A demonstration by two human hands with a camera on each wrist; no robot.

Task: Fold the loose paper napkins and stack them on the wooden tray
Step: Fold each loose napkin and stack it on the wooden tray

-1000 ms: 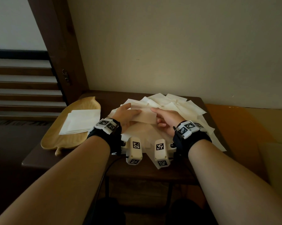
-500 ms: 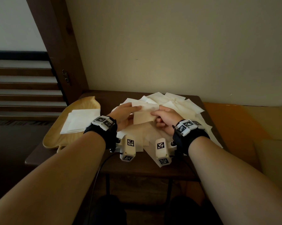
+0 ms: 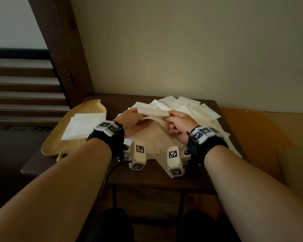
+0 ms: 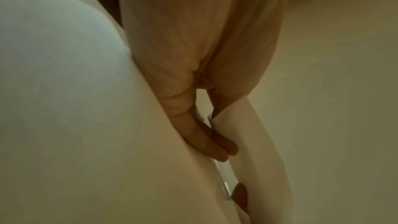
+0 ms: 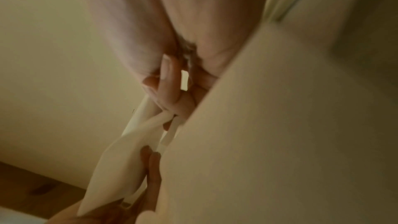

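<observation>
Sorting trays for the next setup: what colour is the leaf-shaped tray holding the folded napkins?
Light golden wood; the tray shows best in the head view.

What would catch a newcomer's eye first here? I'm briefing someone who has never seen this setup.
Most striking are the left hand and right hand at table centre, pinching the two ends of one napkin held up mid-fold. Behind and under them sprawls the pile of loose napkins. To the left, the leaf-shaped wooden tray carries a neat stack of folded napkins.
</observation>
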